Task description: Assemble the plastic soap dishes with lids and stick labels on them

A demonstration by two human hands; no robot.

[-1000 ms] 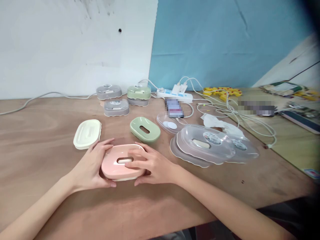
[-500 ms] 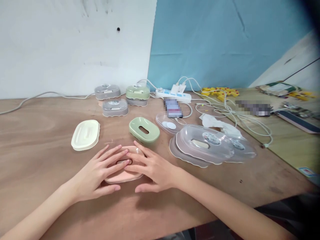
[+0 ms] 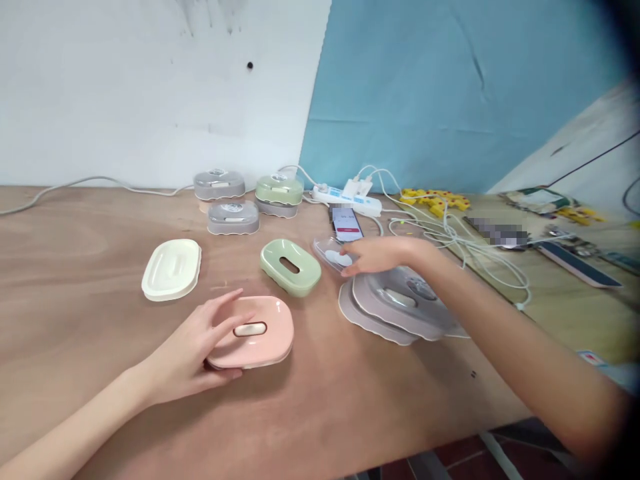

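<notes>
A pink oval soap dish [image 3: 277, 333] with a cream insert in its middle slot rests on the table in front of me. My left hand [image 3: 200, 340] holds its left end, fingers over the top and thumb along the near side. My right hand [image 3: 373, 255] reaches over a clear plastic cover [image 3: 323, 248] that has round white stickers [image 3: 339, 259] on it. Its thumb and fingertips are apart, right by the stickers; whether they touch one is unclear. Between the hands lies a green slotted dish [image 3: 295, 270]. A cream tray [image 3: 173, 270] sits at the left.
Clear covers [image 3: 370, 307] are stacked under my right forearm. Closed grey and green boxes [image 3: 233, 218] stand at the back. Behind are a phone [image 3: 346, 223], a power strip [image 3: 345, 199] and looped white cables [image 3: 450, 233]. Yellow items [image 3: 435, 200] lie at the back right.
My right hand has left the pink soap dish and moved right to the stickers on the clear cover. My left hand stays at the dish, whose slot and cream insert now show.
</notes>
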